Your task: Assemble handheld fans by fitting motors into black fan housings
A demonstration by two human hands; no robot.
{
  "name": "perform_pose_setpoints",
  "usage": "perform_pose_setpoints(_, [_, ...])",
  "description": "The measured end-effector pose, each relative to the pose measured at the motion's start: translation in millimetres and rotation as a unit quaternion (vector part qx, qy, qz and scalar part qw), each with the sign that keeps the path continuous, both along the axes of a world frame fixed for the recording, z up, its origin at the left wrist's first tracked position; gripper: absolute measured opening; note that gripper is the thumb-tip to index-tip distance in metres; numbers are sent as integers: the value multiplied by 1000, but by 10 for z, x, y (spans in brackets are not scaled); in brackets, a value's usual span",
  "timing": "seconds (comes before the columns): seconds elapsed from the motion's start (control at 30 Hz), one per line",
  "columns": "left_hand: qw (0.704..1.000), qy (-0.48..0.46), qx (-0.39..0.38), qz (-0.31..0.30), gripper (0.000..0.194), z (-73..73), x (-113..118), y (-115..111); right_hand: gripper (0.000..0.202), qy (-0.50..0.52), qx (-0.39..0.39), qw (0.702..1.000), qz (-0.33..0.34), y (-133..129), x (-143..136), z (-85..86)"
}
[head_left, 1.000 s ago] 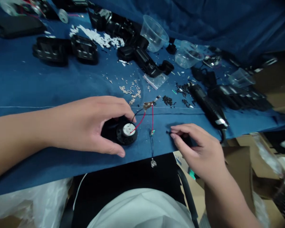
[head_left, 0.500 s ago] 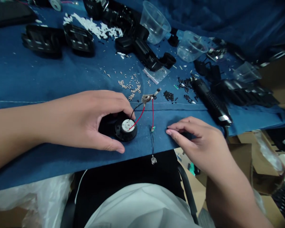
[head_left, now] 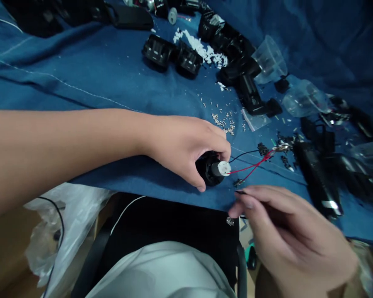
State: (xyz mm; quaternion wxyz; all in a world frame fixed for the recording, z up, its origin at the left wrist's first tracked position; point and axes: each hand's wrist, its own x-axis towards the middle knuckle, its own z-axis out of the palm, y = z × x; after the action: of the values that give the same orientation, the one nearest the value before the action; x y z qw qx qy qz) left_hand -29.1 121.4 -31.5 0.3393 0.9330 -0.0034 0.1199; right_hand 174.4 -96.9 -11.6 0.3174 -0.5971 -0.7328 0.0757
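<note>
A: Left hand (head_left: 186, 145)?
B: Curled round the round black motor housing with white hub (head_left: 213, 169), thumb below, fingers above, near the blue cloth table's (head_left: 96, 82) front edge.
A: Right hand (head_left: 286, 231)?
B: Blurred, fingers close together just right of the housing, beside its thin red wires (head_left: 251, 167); whether they pinch anything, cannot tell.

Across your blue cloth (head_left: 81, 62) lie two black housings (head_left: 172, 56), a heap of white pellets (head_left: 205, 49) beside them, scattered small silver screws (head_left: 225, 122) and two clear plastic cups (head_left: 269, 54) (both tipped over); a black tool (head_left: 317, 180) lies at right.
</note>
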Motion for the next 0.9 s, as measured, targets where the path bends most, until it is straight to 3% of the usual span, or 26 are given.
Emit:
perform_pose_setpoints(0.17, [1000, -6, -1, 1, 50, 0, 1, -22, 14, -48, 31, 998, 10, 186, -236, -108])
perform_pose_setpoints(0.4, [1000, 4, 9, 11, 49, 0, 26, -24, 17, -48, 40, 998, -3, 205, -205, -216])
perform_pose_setpoints(0.9, [999, 30, 11, 29, 47, 14, 47, -19, 9, -48, 16, 999, 2, 205, -201, -175])
